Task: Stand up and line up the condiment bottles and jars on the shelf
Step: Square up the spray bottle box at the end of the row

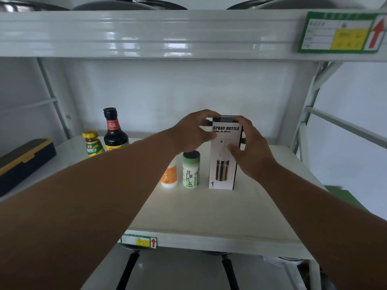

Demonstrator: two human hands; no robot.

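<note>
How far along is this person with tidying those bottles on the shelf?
Well along, it seems. Everything visible stands upright: the green salt shaker and orange-labelled bottle sit side by side near the front. In hand: the left hand and right hand both hold the upright spray bottle box beside them. Left: the soy sauce bottle and yellow-lidded jar stand farther back, out of that row.
</note>
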